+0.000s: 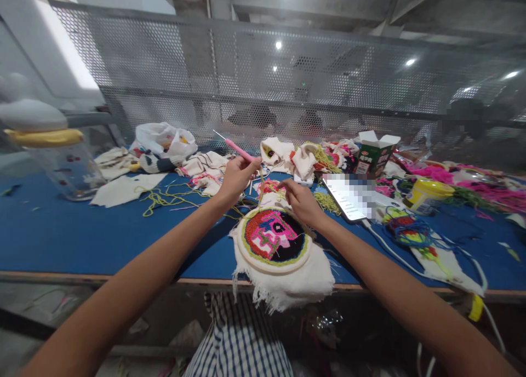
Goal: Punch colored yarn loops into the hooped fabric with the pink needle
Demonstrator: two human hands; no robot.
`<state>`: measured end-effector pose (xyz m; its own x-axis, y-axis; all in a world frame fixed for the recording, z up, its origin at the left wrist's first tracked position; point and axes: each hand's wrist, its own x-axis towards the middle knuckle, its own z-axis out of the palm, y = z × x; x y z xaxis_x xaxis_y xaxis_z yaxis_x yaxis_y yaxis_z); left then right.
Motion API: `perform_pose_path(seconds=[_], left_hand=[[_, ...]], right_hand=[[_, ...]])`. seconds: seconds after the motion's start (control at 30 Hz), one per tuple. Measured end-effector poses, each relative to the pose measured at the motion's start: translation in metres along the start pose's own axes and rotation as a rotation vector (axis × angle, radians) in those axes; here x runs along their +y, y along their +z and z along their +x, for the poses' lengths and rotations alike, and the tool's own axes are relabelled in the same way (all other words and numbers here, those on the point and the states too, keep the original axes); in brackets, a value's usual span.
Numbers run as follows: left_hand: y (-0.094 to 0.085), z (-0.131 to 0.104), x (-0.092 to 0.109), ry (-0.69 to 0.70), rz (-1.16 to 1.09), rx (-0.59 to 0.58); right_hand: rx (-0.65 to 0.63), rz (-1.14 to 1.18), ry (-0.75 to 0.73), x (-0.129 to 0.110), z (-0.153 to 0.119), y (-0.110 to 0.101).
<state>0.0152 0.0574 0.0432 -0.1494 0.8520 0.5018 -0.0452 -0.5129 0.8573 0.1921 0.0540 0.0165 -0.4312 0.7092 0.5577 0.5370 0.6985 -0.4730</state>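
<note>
My left hand (239,175) is closed around a pink-handled punch needle (239,150), raised over the table with its thin metal tip pointing up and left. Yellow-green yarn (260,175) hangs beside that hand. My right hand (303,203) hovers just beyond the hoop, fingers loosely bent and apart, with nothing visible in them. Between my forearms, an embroidery hoop (274,269) lies at the table's front edge. It stretches a cream cloth (293,292) whose frayed end hangs over the edge. Looped red, pink, black and yellow-green yarn fills the round design (279,232).
A phone with a lit screen (347,200) and a white cable (390,249) lie to the right, near a yellow tub (429,195) and a green box (372,159). Yarn and cloth scraps cover the back. A clear jar (68,166) stands left, before a perforated metal screen (255,64).
</note>
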Motion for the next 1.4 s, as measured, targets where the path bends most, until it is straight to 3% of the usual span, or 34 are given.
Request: perform_pose_path(seconds=[0.5, 0.7, 1.2, 1.4], left_hand=[[0.004, -0.004, -0.003, -0.012, 0.013, -0.036], [0.008, -0.007, -0.006, 0.013, 0.092, -0.129], [0.016, -0.014, -0.009, -0.022, 0.063, -0.188], [0.021, -0.022, -0.01, -0.026, 0.043, -0.33]], right_hand=[[-0.015, -0.023, -0.003, -0.003, 0.0, 0.0], [-0.023, -0.042, -0.012, -0.007, -0.001, 0.0], [-0.008, 0.003, -0.024, -0.012, -0.003, 0.003], [-0.003, 0.023, -0.007, -0.011, -0.005, 0.004]])
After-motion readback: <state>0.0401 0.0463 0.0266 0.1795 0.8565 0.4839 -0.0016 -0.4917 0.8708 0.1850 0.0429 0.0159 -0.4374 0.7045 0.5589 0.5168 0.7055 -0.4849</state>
